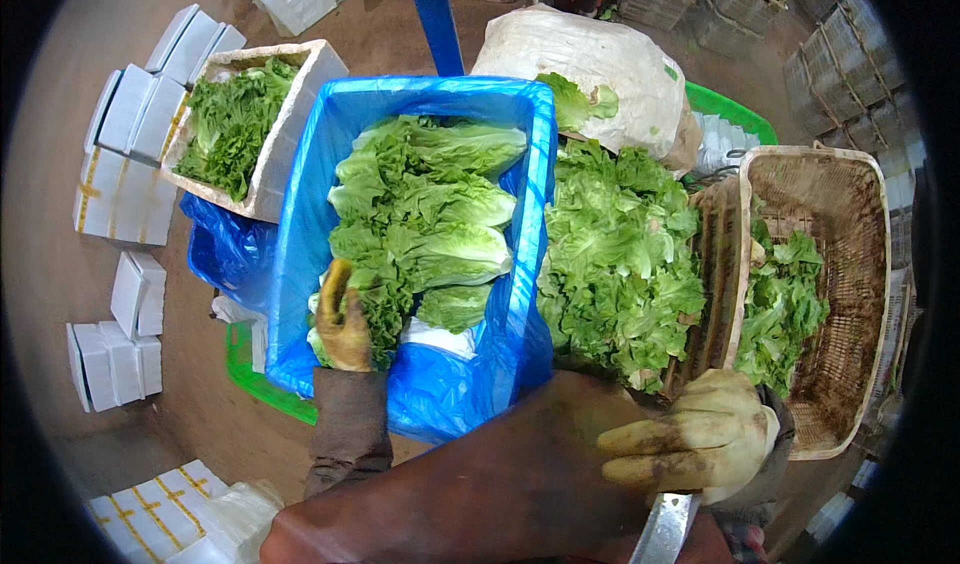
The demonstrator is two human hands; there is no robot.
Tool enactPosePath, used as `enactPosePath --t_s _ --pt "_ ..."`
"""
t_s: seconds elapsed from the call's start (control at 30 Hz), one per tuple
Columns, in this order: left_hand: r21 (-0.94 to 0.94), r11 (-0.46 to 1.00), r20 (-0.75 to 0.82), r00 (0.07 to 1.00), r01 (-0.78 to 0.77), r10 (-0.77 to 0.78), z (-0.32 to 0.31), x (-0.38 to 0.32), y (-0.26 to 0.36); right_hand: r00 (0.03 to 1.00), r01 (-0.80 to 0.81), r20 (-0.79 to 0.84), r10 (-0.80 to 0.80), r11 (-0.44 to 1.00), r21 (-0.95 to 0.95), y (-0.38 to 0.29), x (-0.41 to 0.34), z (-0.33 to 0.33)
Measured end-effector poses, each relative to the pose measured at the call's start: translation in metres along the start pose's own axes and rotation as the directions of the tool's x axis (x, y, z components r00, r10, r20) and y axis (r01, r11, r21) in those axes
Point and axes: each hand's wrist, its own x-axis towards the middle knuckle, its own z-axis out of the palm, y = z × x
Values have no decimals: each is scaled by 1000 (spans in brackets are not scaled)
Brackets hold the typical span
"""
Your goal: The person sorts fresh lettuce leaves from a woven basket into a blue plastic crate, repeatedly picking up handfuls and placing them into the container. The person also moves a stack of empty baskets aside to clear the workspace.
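A box lined with blue plastic film (532, 211) stands before me, with heads of romaine lettuce (450, 204) laid side by side in it. My left hand (345, 331), in a stained yellow glove, rests at the leafy ends of the lettuce on the box's near left side. Its fingers are apart, and no head is gripped. In my right hand (694, 436), gloved as well, is a knife (664, 530). The metal blade sticks out below the hand, while the handle is hidden by the fingers. Loose lettuce leaves (622, 256) are heaped right of the box.
A brown plastic basket (847, 301) at right holds some leaves. On the left, a white foam box (300, 106) contains more greens. White foam boxes (120, 196) are stacked on the floor. A large white sack (577, 61) lies behind the leaf heap, beside a blue post (435, 24).
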Motion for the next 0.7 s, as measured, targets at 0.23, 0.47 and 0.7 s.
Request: enactPosePath --t_s 0.23,0.47,0.7 --pt "-155 984 270 955 -84 124 88 -2 59 979 -180 -117 167 977 -112 -14 -33 -15" --pt "-224 973 588 804 64 82 191 -72 90 935 -283 -256 247 952 -117 -8 -85 -23" --pt "565 817 538 698 119 -473 259 -195 -83 701 -583 -230 675 728 361 74 -208 49"
